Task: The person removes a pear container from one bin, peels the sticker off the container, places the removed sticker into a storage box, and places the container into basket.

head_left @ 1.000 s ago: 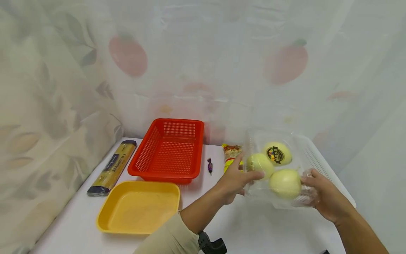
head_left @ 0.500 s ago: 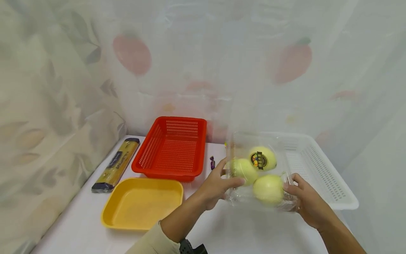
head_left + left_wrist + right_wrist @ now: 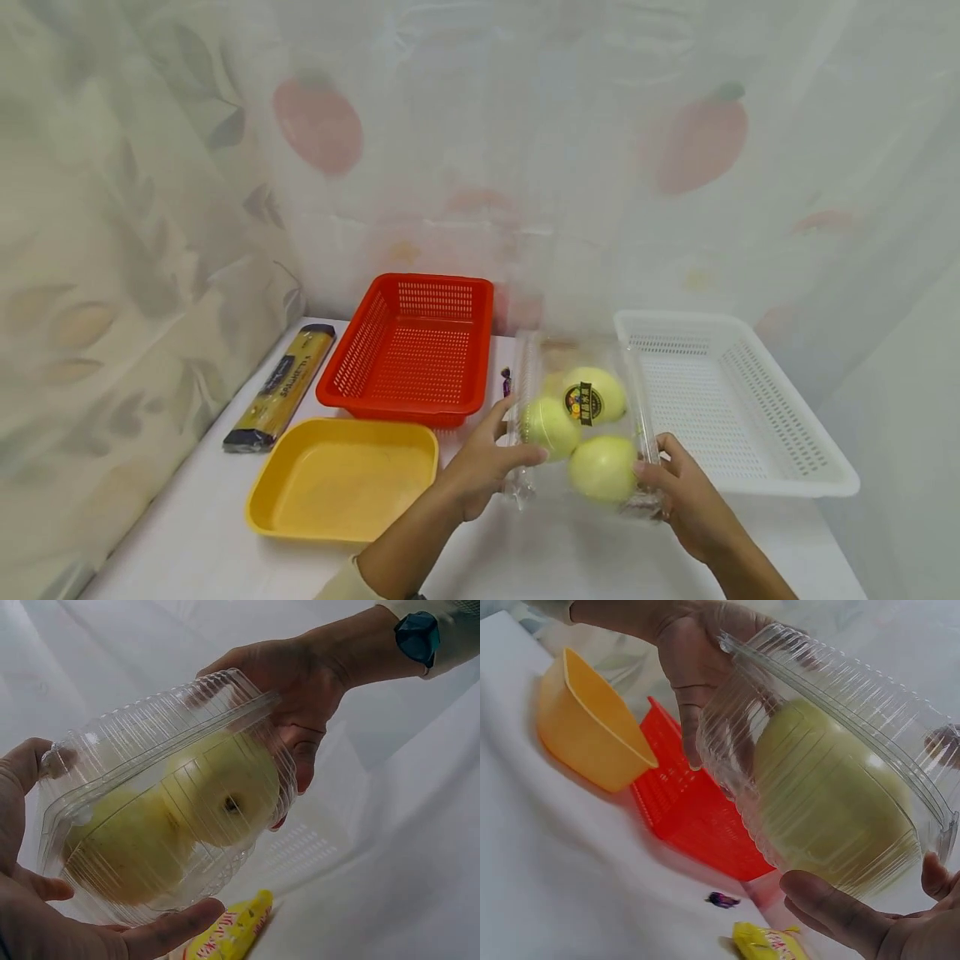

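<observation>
Between my hands is a clear plastic clamshell box with three pale yellow-green round fruits inside; one carries a black label. My left hand grips the box's left side, thumb on top. My right hand grips the opposite side near the front corner. In the left wrist view the fruits show through the ribbed wall, with fingers under the box. The right wrist view shows the box held above the table from below.
A red basket stands at the back, a yellow tray before it. A spaghetti pack lies far left, a white basket at right. A purple-wrapped candy and a yellow packet lie near the box.
Both hands have carried the clamshell box of fruit leftward and toward me, away from the white basket, which now shows more fully. The view has shifted slightly.
</observation>
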`<state>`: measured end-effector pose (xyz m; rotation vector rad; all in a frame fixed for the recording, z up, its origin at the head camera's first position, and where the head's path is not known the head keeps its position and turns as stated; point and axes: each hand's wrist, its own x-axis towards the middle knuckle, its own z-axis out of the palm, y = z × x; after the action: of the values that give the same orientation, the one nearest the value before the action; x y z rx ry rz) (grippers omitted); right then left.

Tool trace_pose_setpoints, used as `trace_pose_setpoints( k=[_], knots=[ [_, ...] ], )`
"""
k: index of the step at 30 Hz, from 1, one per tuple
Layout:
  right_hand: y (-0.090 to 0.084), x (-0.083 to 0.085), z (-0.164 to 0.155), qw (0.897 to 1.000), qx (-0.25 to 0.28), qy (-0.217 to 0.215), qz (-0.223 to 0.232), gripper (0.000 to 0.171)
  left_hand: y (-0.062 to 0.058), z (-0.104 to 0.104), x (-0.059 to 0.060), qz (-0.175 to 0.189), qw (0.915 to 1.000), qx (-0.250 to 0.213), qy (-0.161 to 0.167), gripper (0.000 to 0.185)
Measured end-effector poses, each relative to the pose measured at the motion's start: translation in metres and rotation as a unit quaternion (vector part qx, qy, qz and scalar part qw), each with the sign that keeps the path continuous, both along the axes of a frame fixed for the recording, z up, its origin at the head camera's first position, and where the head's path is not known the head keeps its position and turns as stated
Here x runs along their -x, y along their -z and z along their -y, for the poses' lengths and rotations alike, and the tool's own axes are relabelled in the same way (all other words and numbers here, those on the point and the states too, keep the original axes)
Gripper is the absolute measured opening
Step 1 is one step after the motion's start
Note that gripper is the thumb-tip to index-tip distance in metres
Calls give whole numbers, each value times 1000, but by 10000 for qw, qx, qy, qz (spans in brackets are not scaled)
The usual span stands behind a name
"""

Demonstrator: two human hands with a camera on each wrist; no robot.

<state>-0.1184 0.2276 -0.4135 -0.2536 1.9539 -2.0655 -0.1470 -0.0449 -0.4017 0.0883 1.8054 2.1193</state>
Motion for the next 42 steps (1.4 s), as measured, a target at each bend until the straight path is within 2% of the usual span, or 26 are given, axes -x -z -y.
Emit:
trace_pose_setpoints(
  k=[12, 26, 34, 42],
  knots=[
    [35, -7, 16, 9972, 64, 345, 659, 34, 36, 8, -11, 224, 9993, -264, -149, 93],
    [69, -14, 23, 9929, 154, 263, 1152, 38, 74, 15, -20, 558, 9966, -611, -57, 94],
    [85, -17, 21, 9913, 30, 278, 1288, 37, 89, 17, -23, 632, 9966, -526, 21, 94],
    [90, -17, 25, 9890, -156, 506, 1378, 40, 97, 17, -25, 630, 9978, -214, -61, 93]
  ],
)
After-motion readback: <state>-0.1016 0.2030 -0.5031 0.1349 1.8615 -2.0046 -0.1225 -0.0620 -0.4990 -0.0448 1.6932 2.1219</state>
